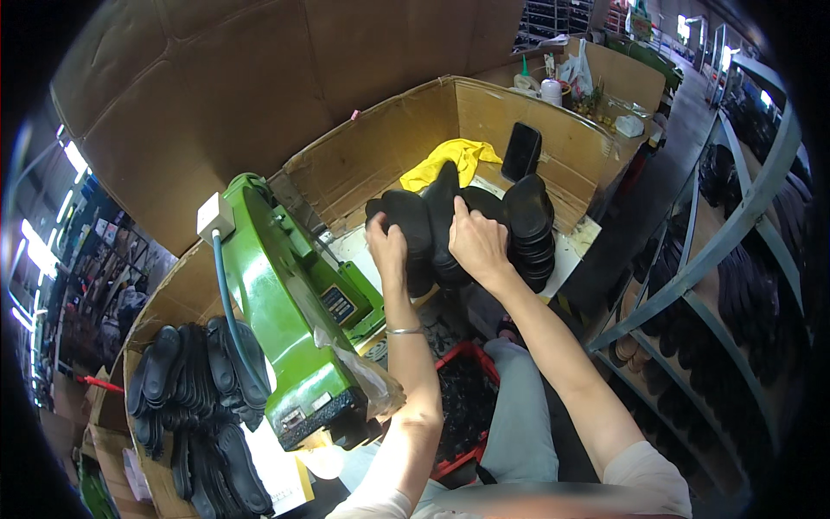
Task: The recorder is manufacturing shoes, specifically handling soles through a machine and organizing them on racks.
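Observation:
Several stacks of black shoe soles [408,214] stand on the white tabletop in front of me. One long black sole [441,186] rises above the others in the middle, its tip pointing away from me. My right hand [478,240] grips this sole's right edge, index finger stretched along it and the other fingers curled. At the left stack, my left hand [387,246] has its thumb and fingers bent in against a sole's edge; the fingertips are partly hidden. Another neat stack of soles [529,227] sits to the right of my right hand.
A green machine [290,303] stands close by my left arm. Cardboard walls [519,112] enclose the table's far side, with a yellow cloth [458,160] and black phone [522,151] there. More soles [194,372] lie at left. A red crate [482,450] is below; metal racks [692,277] stand right.

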Demonstrator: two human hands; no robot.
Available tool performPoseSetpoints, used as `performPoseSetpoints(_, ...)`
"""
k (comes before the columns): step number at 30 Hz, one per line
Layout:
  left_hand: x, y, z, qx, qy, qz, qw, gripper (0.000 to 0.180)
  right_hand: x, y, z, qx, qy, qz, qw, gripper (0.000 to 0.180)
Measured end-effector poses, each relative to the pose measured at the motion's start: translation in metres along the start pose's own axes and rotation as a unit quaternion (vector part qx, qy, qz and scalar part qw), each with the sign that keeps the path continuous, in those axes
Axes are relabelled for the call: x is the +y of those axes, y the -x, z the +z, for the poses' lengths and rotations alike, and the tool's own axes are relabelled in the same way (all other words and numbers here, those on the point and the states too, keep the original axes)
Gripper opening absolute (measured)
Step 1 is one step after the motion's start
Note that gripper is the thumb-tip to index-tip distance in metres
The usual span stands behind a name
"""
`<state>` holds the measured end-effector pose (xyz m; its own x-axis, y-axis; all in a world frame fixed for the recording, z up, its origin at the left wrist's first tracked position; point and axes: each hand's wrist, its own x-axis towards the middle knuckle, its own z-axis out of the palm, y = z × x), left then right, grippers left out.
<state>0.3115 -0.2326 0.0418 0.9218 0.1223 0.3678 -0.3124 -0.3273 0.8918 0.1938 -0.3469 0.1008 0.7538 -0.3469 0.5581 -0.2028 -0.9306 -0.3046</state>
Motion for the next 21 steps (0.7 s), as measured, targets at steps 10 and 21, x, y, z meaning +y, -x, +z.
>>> performPoseSetpoints(10, -0.022, 0.031, -0.022, -0.009, 0.104, -0.023, 0.994, 0.039, 0.013, -0.004, -0.003, -0.120, -0.054, -0.005, 0.991, 0.033)
performPoseSetpoints(21, -0.014, 0.041, -0.023, 0.061, -0.028, 0.033, 0.997, 0.036, 0.005, -0.010, 0.000, -0.169, 0.035, -0.036, 0.984, 0.032)
